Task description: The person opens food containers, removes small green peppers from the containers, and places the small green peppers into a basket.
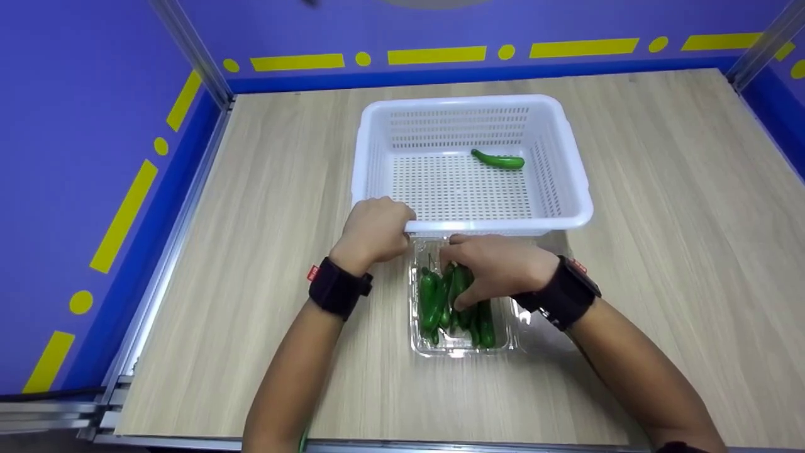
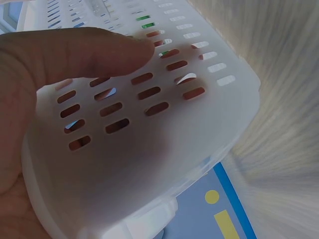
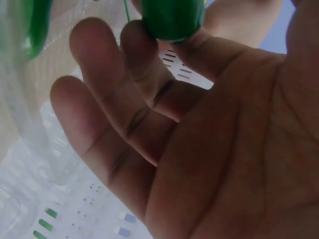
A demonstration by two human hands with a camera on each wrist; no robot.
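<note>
On the pale wood-grain table (image 1: 660,251) sits a white slotted plastic basket (image 1: 569,163), its near-left rim gripped by the left hand (image 1: 374,229). Just before it lies a clear plastic clamshell tray (image 1: 462,346) of green chili peppers (image 1: 431,302); the right hand (image 1: 497,264) pinches one between fingertips. Another green pepper (image 1: 500,160) lies inside the basket.

**A staged test booth, not a kitchen**

This looks like a lab-style recording cell. A pale wood-grain tabletop (image 1: 660,251) sits boxed in by purple-blue walls (image 1: 75,126) at nine, twelve and three o'clock, each painted with yellow dashes and dots (image 1: 437,55) like calibration markings. Bare aluminium frame posts (image 1: 188,50) stand in the corners at eleven and one o'clock, and a metal rail (image 1: 170,251) edges the table. The person wears black wrist bands (image 1: 339,288) on both arms.
</note>
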